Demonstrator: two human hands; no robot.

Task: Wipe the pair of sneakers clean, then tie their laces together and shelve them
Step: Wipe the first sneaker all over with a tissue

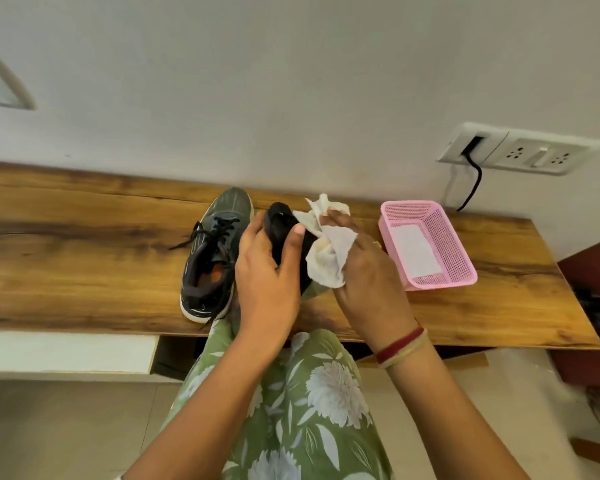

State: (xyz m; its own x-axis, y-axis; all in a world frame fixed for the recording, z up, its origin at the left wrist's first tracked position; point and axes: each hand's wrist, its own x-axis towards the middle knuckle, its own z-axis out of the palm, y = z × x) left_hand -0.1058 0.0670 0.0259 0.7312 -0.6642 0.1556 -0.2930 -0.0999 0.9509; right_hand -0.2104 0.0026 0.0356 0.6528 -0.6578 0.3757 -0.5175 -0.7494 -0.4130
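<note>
- While our left hand [267, 271] curls round the first sneaker [284, 230] over the counter [84, 254], our right hand [368, 275] clutches a wipe [329, 258] against it.
- Our second sneaker [210, 261] stands on the counter, just left.

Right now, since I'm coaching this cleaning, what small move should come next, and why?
Probably drag the wipe along the held sneaker: the left hand grips it, the right hand pinches the wipe against it, and the other sneaker sits on the bench.
</note>
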